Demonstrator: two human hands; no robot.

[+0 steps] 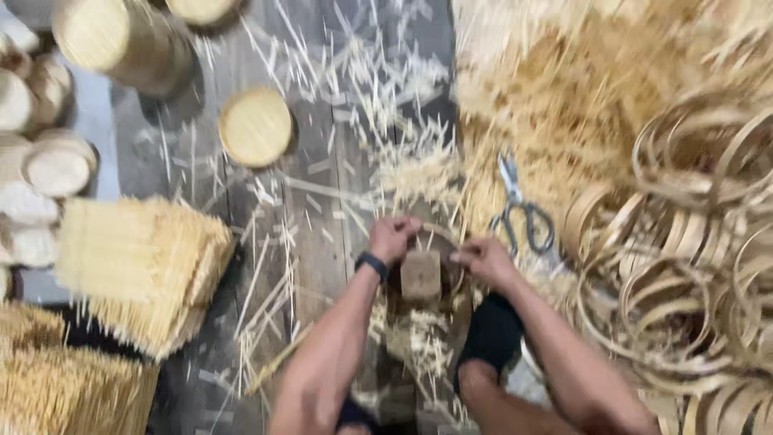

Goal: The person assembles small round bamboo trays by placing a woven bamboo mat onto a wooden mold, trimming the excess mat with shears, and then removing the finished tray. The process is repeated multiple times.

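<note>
Both hands meet over a small wooden block (421,274): the left hand (392,238) has its fingers curled onto the rim of a thin bamboo hoop (439,235) that arches just beyond the block, and the right hand (485,259) pinches the same hoop at the other side, though blur hides the exact grip. Just past the right fingers lie scissors (522,211) among shavings, with loose bamboo rings (684,266) farther out, and bundled sticks (137,266) and a round lid (256,126) well off beyond the left fingers
</note>
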